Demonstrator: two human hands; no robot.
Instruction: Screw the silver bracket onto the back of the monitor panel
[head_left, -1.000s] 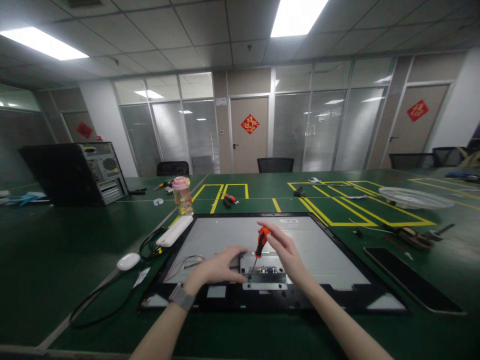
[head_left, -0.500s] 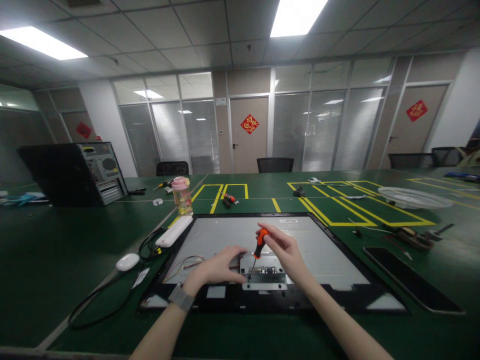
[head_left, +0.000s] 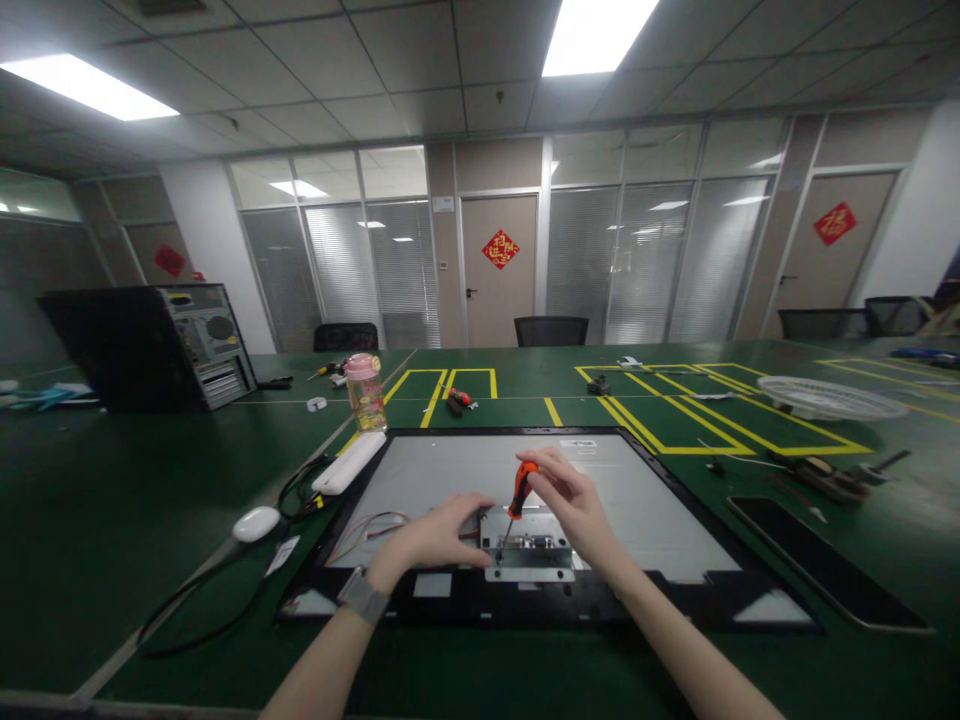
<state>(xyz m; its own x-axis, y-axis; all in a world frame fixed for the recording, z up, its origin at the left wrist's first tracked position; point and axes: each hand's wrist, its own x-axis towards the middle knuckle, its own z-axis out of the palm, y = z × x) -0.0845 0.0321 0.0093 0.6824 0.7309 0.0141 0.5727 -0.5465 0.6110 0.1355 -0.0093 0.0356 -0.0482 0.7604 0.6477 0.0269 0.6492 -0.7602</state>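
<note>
Closest to me lies the bare near edge of the green table (head_left: 525, 680), and just past it a mesh-banded watch (head_left: 364, 597) sits on my left wrist. Taking the metal bracket (head_left: 536, 558) as the clock's centre, with twelve pointing away from me, my left hand (head_left: 442, 530) comes in at nine, thumb and fingers spanning its left end; I cannot tell whether they pinch it or merely rest there. My right hand (head_left: 574, 500), at one, grips the orange-and-black screwdriver (head_left: 523, 490) by its handle, the shaft slanting down into the bracket's left part; what the tip meets is too small to make out. With the shaft tilted, I judge the tip could skid out under push, scratching the metal or jabbing my left thumb close by. If my left hand bears too lightly, the bracket could twist; if I lean hard, the display panel (head_left: 652, 500) beneath could flex or crack. Thin wires (head_left: 360, 525) at nine might snag on my left hand if it slides. At three, a dark flat slab (head_left: 825, 560) lies beside the panel. Farther out, a pink-lidded bottle (head_left: 366, 392) stands between ten and eleven; a careless knock could tip it towards the panel.
</note>
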